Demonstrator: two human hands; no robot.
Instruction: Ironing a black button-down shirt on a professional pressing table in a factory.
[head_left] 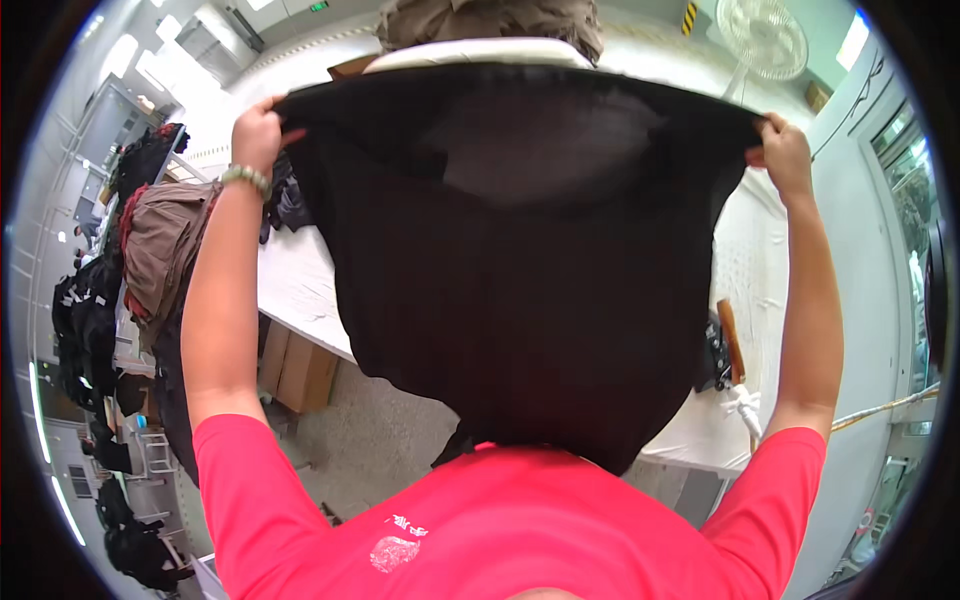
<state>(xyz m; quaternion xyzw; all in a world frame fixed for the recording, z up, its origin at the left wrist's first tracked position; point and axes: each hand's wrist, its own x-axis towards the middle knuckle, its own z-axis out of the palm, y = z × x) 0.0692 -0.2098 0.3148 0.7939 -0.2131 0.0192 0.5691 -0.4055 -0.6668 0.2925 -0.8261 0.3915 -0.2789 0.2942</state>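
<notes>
One black cloth (520, 290), outspread, greyish up top, left hand (257, 136) and right hand (786, 157) clutching corners

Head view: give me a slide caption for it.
Both hands hold a black cloth spread wide by its upper corners.

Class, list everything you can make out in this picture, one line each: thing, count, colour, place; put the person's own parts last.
Black cloth: one, black, held up spread, centre
Table: apparently one, white top, showing either side of centre
Fabric pile: one, brown, top centre
Draped fabric: count unclear, brown with red, left
Black bundles: several, black, far left
Cardboard box: at least one, brown, below the left tabletop
Fan: one, white, upper right
Bracelet: one, pale green, left wrist
Shirt: one, pinkish red, bottom
Left hand: one, bare, upper left
Right hand: one, bare, upper right
</notes>
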